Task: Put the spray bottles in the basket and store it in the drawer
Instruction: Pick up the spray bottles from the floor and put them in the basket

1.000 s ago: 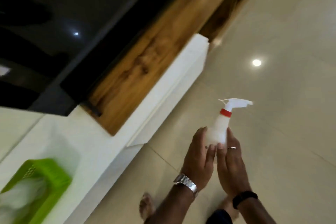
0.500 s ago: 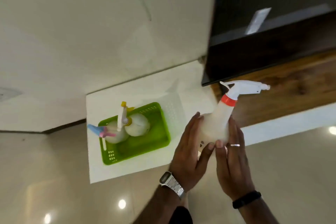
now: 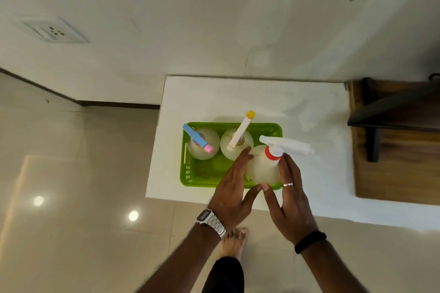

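Note:
A green plastic basket (image 3: pixel 190 171) sits on a white counter top (image 3: pixel 297 112). Two translucent spray bottles stand in its far half: one with a blue and pink trigger (image 3: pixel 202 147), one with a white and yellow trigger (image 3: pixel 235 147). A third spray bottle (image 3: pixel 264 169), with a white trigger and a red collar, hangs over the basket's right end, pressed between my two palms. My left hand (image 3: pixel 233 188) holds its left side and my right hand (image 3: pixel 290 197) its right side. The bottle's base is hidden behind my fingers.
A dark wooden surface with a black bracket (image 3: pixel 392 140) adjoins the counter on the right. A white wall with a socket plate (image 3: pixel 56 31) rises behind. Glossy beige floor tiles (image 3: pixel 71 197) lie to the left and below, where my bare foot (image 3: pixel 234 240) stands.
The view swung from the floor and wooden unit round to the counter. My two hands carried the red-collared bottle over to the basket's right end and lowered it.

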### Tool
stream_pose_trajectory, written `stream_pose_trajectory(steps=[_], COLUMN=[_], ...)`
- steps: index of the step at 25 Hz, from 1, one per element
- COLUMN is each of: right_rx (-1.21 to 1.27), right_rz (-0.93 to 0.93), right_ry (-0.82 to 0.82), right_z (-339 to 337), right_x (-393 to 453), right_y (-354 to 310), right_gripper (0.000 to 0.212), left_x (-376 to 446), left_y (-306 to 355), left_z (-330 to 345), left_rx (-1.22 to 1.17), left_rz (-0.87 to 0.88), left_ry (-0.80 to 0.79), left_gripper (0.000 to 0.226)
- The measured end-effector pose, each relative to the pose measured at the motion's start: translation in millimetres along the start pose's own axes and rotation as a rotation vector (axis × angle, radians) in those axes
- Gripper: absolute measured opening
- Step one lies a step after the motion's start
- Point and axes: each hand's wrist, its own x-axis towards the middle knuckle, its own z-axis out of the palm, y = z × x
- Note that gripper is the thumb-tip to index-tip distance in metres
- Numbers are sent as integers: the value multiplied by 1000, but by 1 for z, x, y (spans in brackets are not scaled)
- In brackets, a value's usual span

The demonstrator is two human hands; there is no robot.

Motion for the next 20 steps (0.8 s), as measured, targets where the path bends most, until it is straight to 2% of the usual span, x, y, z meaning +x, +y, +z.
stream_pose_trajectory(steps=[7,11,16,20], right_rx=[-211,-386,-448,-417], right_rz=[74,58,150,108], right_ry=[8,37,16,26], right_z=[22,33,40,28], right_x=[-12,-16,-16,-22], right_y=[24,25,16,13], right_gripper=[58,41,47,47], left_x=[-2,-10,-17,-31], left_y=[-15,-17,-20,-20], left_z=[11,19,25,26], left_rx=[176,301,479,594], left_rz=[-3,-5,12,-2], left_ry=[-89,-123,-128,-113], left_gripper=[60,68,81,87])
